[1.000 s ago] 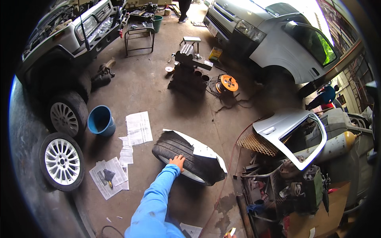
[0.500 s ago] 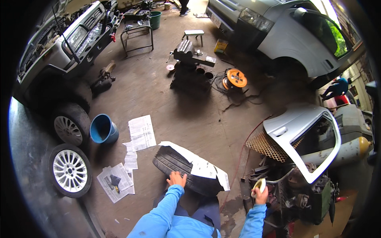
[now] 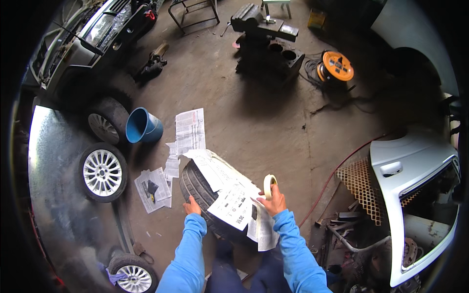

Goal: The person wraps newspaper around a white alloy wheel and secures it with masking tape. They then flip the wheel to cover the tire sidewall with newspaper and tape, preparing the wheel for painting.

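A black tyre (image 3: 196, 188) stands in front of my legs, its far side and part of its tread covered by newspaper sheets (image 3: 229, 205). My left hand (image 3: 192, 205) grips the tyre at its near left edge, fingers partly hidden. In my right hand (image 3: 274, 201) is a roll of pale masking tape (image 3: 268, 184), held just above the paper at the tyre's right side. A newspaper strip (image 3: 264, 232) hangs down below that hand.
More newspaper (image 3: 190, 131) lies on the floor beyond the tyre, with a putty knife (image 3: 152, 191) on sheets at the left. A blue bucket (image 3: 145, 126) and white-rimmed wheels (image 3: 102, 172) stand farther left. At the right are a car door (image 3: 391, 195) and metal mesh (image 3: 361, 188); an orange cable reel (image 3: 337, 66) stands ahead.
My right hand has brought the tape roll from the right side over to the papered tyre. My left hand has slid from the tread to the tyre's left edge. The view has tilted down.
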Demonstrator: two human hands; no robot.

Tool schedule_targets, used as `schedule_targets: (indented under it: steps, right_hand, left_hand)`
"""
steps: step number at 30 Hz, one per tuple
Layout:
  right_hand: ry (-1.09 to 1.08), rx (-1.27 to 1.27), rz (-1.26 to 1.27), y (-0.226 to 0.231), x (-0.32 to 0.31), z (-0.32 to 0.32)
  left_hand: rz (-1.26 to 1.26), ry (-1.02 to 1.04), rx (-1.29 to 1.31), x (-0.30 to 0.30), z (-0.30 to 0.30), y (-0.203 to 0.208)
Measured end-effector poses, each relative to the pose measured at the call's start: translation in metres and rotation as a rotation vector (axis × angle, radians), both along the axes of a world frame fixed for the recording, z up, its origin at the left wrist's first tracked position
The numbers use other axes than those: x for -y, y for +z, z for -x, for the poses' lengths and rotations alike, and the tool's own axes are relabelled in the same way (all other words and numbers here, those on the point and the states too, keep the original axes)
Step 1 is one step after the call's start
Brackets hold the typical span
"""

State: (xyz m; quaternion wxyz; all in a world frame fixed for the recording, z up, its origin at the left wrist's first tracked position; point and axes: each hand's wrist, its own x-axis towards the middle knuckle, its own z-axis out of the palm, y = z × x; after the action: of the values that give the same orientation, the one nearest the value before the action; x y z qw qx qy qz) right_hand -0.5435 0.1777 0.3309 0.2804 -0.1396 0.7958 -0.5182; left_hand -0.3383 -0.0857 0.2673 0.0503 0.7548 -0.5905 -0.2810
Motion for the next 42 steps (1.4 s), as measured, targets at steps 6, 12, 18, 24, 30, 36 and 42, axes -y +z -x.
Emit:
schedule_targets:
  steps: [6,12,18,24,30,36,42]
  right_hand:
    - [0.143,-0.209,-0.101,0.01,0.003,-0.036]
    - [0.201,-0.189,-0.1,0.003,0.013,-0.055]
    - [0.24,-0.155,-0.188,0.009,0.03,-0.068]
    - [0.363,-0.085,-0.108,0.014,0.02,-0.065]
    - [0.453,-0.168,-0.074,0.014,0.013,-0.086]
    - [0.561,-0.18,-0.036,0.016,0.024,-0.1]
    - [0.722,-0.254,-0.103,0.024,0.053,-0.101]
  left_hand:
    - [-0.048,0.068,-0.05,0.002,-0.035,-0.015]
    - [-0.142,0.205,-0.103,-0.003,-0.075,-0.034]
    - [-0.126,0.262,-0.032,-0.029,-0.054,-0.005]
    - [-0.079,0.329,0.035,-0.045,-0.05,0.007]
    - [-0.077,0.384,-0.018,-0.064,-0.104,-0.021]
    - [-0.018,0.554,-0.171,-0.094,-0.141,-0.031]
    - [0.018,0.859,-0.462,-0.13,-0.153,-0.049]
